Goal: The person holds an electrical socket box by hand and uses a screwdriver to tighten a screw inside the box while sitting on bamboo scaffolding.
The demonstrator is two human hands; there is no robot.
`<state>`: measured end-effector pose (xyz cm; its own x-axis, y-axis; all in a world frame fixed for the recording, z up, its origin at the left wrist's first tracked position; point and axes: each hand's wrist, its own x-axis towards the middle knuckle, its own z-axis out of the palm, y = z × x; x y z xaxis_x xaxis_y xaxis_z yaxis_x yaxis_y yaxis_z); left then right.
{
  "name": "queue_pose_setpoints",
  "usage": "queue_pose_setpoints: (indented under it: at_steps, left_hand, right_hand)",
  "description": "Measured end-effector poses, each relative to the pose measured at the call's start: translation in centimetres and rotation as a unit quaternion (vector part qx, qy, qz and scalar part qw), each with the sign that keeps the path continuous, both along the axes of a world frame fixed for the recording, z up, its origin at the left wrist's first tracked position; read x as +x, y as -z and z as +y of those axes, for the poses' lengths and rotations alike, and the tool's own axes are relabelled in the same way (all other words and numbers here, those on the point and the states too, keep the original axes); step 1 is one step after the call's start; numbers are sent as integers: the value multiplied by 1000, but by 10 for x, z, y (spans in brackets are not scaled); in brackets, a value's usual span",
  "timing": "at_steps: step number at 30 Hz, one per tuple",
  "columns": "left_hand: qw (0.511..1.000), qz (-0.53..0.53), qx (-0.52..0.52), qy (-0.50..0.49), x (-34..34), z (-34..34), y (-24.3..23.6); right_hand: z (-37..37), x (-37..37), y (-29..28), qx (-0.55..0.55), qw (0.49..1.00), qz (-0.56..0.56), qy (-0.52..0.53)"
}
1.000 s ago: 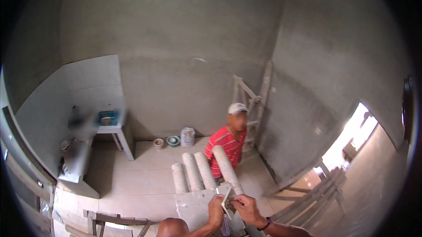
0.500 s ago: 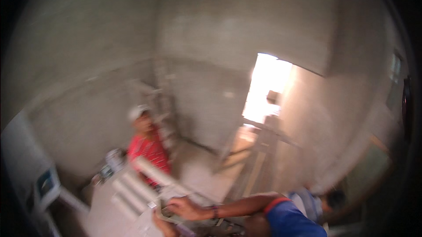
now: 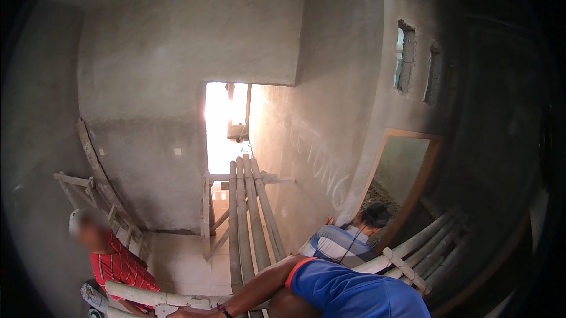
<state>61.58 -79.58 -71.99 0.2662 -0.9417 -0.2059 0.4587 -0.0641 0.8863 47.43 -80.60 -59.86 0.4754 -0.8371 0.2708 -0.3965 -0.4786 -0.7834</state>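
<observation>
My right arm, in a blue sleeve with orange trim (image 3: 354,288), reaches left along the lower edge. At its end, past a dark bracelet, my right hand (image 3: 184,314) is mostly cut off by the frame, and its fingers cannot be made out. Right beside it is a small pale grey piece (image 3: 165,310) of unclear kind; whether the hand grips it is hidden. Next to the hand, a thick pale bamboo pole (image 3: 141,295) crosses the lower left. My left hand is out of view.
A person in a red shirt (image 3: 121,265) stands at left behind the pole. Another, in a striped shirt (image 3: 336,244), bends by the right wall. Bamboo poles (image 3: 252,218) run to a wooden trestle (image 3: 207,212) before the bright doorway (image 3: 217,123). More poles (image 3: 415,253) lie lower right.
My view has turned right and sharpened, so the doorway and the person in red sit farther left. My left hand has left the picture, and my right hand has dropped to the lower edge.
</observation>
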Motion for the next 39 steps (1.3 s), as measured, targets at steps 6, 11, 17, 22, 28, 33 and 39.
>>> queue_pose_setpoints:
  at_steps: [6,11,17,22,28,33,39]
  left_hand:
    - [996,71,43,-10,6,-13,26]
    - [998,64,-1,6,-17,2,-24]
    - [997,75,20,7,-28,18,-78]
    - [997,65,42,-9,-21,12,-56]
    - [975,219,-42,-7,-7,-18,32]
    - [972,233,3,-41,-10,5,-19]
    - [975,200,44,-90,-18,-1,-37]
  right_hand:
    - [-6,7,18,-77,993,-89,11]
    - [-20,-10,44,-16,999,-50,3]
    - [-17,-6,34,40,999,11,10]
    - [-15,-3,45,-13,998,-58,16]
    - [-14,-1,44,7,999,-52,10]
    - [-7,11,28,75,994,-71,-25]
    - [-16,7,2,123,992,7,-18]
